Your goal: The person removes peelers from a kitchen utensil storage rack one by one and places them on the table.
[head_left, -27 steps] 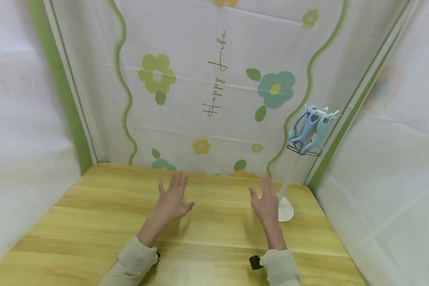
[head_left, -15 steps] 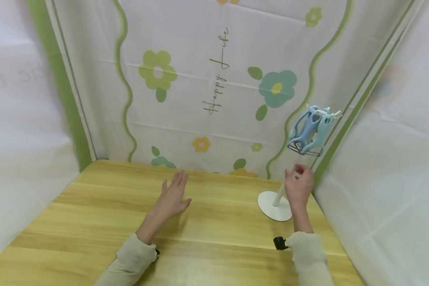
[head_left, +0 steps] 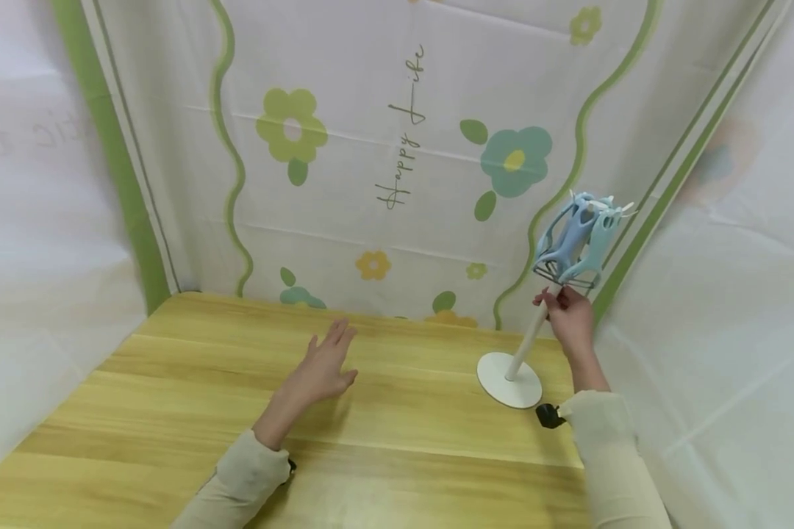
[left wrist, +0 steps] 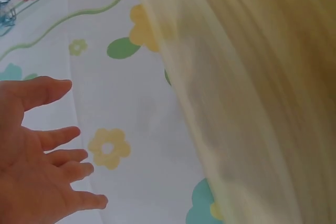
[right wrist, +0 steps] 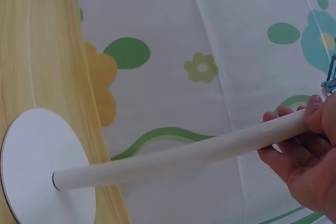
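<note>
The white stand (head_left: pixel 531 336) was positioned at 4 o'clock in the head view. Its round base (head_left: pixel 492 376) lay flat on the tabletop (head_left: pixel 397 411); the straight pole extended toward 1 o'clock. Blue and pale-teal Y-shaped peelers (head_left: pixel 573 239) hung blade-end down at its top. The right hand (head_left: pixel 574 323) gripped the pole just beneath them.

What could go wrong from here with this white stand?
Blue tools hang at the top of the white pole, so a jolt might knock one off. The right hand grips just beneath them and could brush their lower edges. The round base may tip, as the left hand gives no support.
</note>
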{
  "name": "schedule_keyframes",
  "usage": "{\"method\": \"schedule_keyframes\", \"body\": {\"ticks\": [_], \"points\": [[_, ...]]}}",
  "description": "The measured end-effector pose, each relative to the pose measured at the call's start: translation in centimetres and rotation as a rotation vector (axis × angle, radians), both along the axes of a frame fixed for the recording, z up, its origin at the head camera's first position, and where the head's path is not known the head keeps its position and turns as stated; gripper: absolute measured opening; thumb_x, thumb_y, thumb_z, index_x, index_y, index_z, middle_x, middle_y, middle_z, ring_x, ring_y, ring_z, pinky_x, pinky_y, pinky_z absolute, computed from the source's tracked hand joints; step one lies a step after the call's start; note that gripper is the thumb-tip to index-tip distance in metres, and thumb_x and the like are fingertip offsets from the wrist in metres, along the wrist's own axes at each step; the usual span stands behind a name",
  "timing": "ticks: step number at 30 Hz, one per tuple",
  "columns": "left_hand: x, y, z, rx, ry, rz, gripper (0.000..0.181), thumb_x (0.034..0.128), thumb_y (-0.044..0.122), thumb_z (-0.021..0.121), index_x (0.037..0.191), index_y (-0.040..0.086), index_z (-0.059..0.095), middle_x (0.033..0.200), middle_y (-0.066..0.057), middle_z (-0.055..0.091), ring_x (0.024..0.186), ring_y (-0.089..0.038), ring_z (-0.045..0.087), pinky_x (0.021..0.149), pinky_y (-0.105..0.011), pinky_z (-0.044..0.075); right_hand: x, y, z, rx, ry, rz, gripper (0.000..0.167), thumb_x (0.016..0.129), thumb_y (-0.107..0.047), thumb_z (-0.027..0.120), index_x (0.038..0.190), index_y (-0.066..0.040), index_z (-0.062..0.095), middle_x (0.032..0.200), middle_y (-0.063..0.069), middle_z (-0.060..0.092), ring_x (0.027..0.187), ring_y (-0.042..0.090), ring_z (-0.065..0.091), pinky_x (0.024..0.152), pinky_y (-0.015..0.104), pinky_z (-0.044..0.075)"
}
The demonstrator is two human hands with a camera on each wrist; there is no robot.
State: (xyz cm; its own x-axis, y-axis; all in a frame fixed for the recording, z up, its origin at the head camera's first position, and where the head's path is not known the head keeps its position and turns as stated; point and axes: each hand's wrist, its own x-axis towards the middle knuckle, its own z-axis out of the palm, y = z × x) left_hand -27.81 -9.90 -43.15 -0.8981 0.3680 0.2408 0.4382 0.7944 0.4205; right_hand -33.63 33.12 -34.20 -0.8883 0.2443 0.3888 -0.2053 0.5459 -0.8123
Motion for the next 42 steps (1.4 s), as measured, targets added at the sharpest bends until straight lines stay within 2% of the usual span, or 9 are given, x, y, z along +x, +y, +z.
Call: {"method": "schedule_keyframes", "body": {"ticks": [6, 9, 12, 18, 23, 27, 31, 37, 42], "points": [[-0.3, 1.6, 0.6, 0.117, -0.027, -0.063, 0.062, 0.0933, 0.014, 0.07, 0.146, -0.002, 0.041, 0.156, -0.025, 0.037, 0.141, -0.041, 0.041, 0.113, -0.059, 0.036, -0.2, 0.2, 0.2, 0.085, -0.036, -0.012, 0.032, 0.105, -0.02, 0.05, 0.122, 0.003, 0.064, 0.112, 0.022, 0.071, 0.086, -0.005, 0.062, 0.07, 0.007, 0.052], [-0.5, 2.7, 1.0, 0.203, -0.034, -0.109, 0.056, 0.0948, 0.014, 0.067, 0.144, -0.002, 0.045, 0.149, -0.022, 0.049, 0.135, -0.04, 0.049, 0.11, -0.053, 0.043, -0.2, 0.5, 0.3, 0.082, -0.047, 0.009, 0.033, 0.104, -0.02, 0.051, 0.122, 0.005, 0.063, 0.11, 0.021, 0.071, 0.086, -0.004, 0.063, 0.071, 0.008, 0.053], [-0.8, 4.1, 1.8, 0.275, -0.044, -0.155, 0.051, 0.0979, 0.018, 0.064, 0.143, -0.001, 0.048, 0.145, -0.019, 0.054, 0.133, -0.039, 0.051, 0.109, -0.053, 0.044, -0.1, 0.9, 0.2, 0.065, -0.046, 0.042, 0.033, 0.104, -0.021, 0.053, 0.12, 0.007, 0.063, 0.103, 0.014, 0.073, 0.083, -0.007, 0.063, 0.072, 0.01, 0.054], [-1.6, 7.0, 4.6, 0.422, -0.081, -0.257, 0.05, 0.1006, 0.026, 0.06, 0.143, 0.001, 0.048, 0.143, -0.017, 0.056, 0.135, -0.035, 0.052, 0.112, -0.048, 0.042, 0.1, 1.4, 0.5, 0.063, -0.051, 0.046, 0.032, 0.104, -0.022, 0.053, 0.116, 0.005, 0.063, 0.095, 0.002, 0.072, 0.082, -0.007, 0.063, 0.069, 0.009, 0.053], [-1.9, 9.1, 6.6, 0.495, -0.14, -0.289, 0.049, 0.0997, 0.025, 0.061, 0.142, 0.003, 0.05, 0.135, -0.017, 0.062, 0.128, -0.031, 0.057, 0.112, -0.045, 0.044, 0.2, 1.2, 0.5, 0.068, -0.054, 0.049, 0.031, 0.104, -0.021, 0.053, 0.116, 0.006, 0.063, 0.097, 0.007, 0.073, 0.082, -0.006, 0.063, 0.069, 0.009, 0.053], [-2.1, 10.8, 8.1, 0.531, -0.175, -0.333, 0.049, 0.0991, 0.022, 0.062, 0.141, -0.001, 0.049, 0.136, -0.019, 0.06, 0.129, -0.03, 0.056, 0.112, -0.041, 0.044, 0.1, 1.0, 0.4, 0.077, -0.052, 0.053, 0.031, 0.104, -0.02, 0.053, 0.117, 0.006, 0.063, 0.098, 0.01, 0.073, 0.082, -0.007, 0.062, 0.071, 0.011, 0.055], [-2.5, 12.7, 9.7, 0.565, -0.173, -0.376, 0.049, 0.0992, 0.021, 0.062, 0.141, 0.0, 0.049, 0.14, -0.017, 0.057, 0.132, -0.028, 0.054, 0.113, -0.038, 0.043, 0.0, 0.9, 0.4, 0.084, -0.046, 0.049, 0.031, 0.104, -0.02, 0.053, 0.117, 0.006, 0.063, 0.097, 0.009, 0.073, 0.082, -0.007, 0.061, 0.071, 0.013, 0.056], [-3.0, 15.3, 12.3, 0.613, -0.155, -0.392, 0.047, 0.0993, 0.019, 0.062, 0.142, 0.003, 0.05, 0.143, -0.012, 0.057, 0.133, -0.024, 0.053, 0.114, -0.032, 0.042, -0.1, 0.7, 0.5, 0.068, -0.064, 0.069, 0.033, 0.104, -0.022, 0.052, 0.118, 0.006, 0.062, 0.096, 0.006, 0.073, 0.082, -0.008, 0.062, 0.071, 0.012, 0.055], [-3.4, 17.5, 14.3, 0.64, -0.127, -0.434, 0.045, 0.0994, 0.016, 0.061, 0.142, 0.004, 0.051, 0.142, -0.011, 0.058, 0.133, -0.021, 0.054, 0.112, -0.027, 0.042, -0.2, 0.8, 0.3, 0.078, -0.071, 0.051, 0.031, 0.105, -0.02, 0.051, 0.119, 0.005, 0.062, 0.102, 0.013, 0.073, 0.08, -0.01, 0.06, 0.071, 0.01, 0.054]]}}
